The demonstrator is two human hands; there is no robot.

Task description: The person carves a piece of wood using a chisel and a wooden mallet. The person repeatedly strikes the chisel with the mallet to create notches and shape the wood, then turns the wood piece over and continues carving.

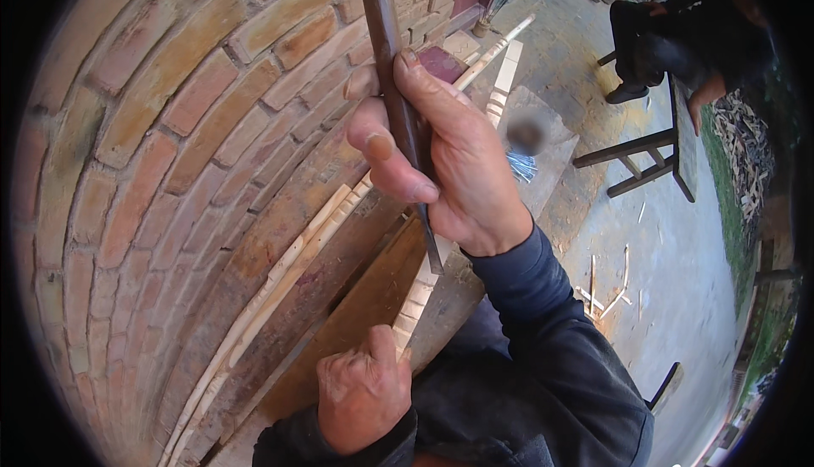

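Note:
My right hand (466, 157) is raised over the bench with its fingers wrapped round a long dark chisel (405, 119). The chisel slants, its narrow flat end down by a pale wooden strip (415, 299). I cannot tell whether that end touches the wood. My left hand (365, 391) is closed on the near part of this strip. Several notches are cut across the strip, and its far part (507, 72) shows beyond my right wrist. Along the wall side of the bench lie more long, notched pale strips (292, 259).
A brick wall (199, 94) rises close on the left. The worn wooden bench (246, 323) carries a bundle of thin silvery pieces (521, 167) and a blurred round thing (527, 132). At the far right, a person (678, 34) sits by a wooden bench (681, 140). Wood scraps (606, 297) litter the floor.

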